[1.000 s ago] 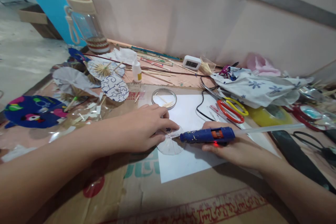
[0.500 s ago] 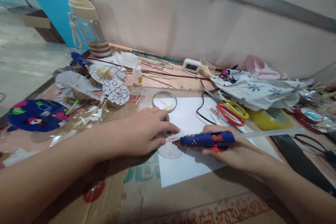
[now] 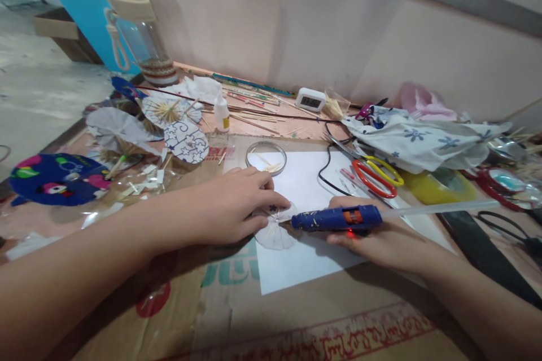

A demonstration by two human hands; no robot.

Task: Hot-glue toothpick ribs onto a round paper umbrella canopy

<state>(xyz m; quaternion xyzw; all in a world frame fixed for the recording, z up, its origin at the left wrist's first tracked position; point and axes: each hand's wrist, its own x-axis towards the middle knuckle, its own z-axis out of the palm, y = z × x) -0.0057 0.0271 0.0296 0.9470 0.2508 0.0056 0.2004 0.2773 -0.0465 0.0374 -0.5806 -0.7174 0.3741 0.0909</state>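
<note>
A small round paper umbrella top (image 3: 276, 237), pale with fold lines spreading from its centre, rests on a white sheet of paper (image 3: 292, 271). My left hand (image 3: 241, 203) bends over its upper left, thumb and forefinger closed on it; the other fingertips are partly hidden. In my right hand (image 3: 372, 242) is a blue hot glue gun (image 3: 334, 220), held sideways with its red light lit and a clear glue stick (image 3: 440, 208) sticking out behind. The gun's nozzle points left, at or just beside the disc's centre; whether it touches, I cannot tell.
Beyond my hands lies a ring-shaped dish (image 3: 266, 157) with short sticks. Scissors (image 3: 375, 177), a tape roll (image 3: 440, 183) and patterned cloth (image 3: 423, 138) lie right. Finished paper umbrellas (image 3: 186, 140), a glue bottle (image 3: 221, 113) and a glass bottle (image 3: 146, 39) stand left. Cardboard (image 3: 237, 316) covers the tabletop.
The whole view has shifted slightly, with the table things a little higher in the picture. Both hands keep nearly the same pose, the nozzle staying near the disc's centre.
</note>
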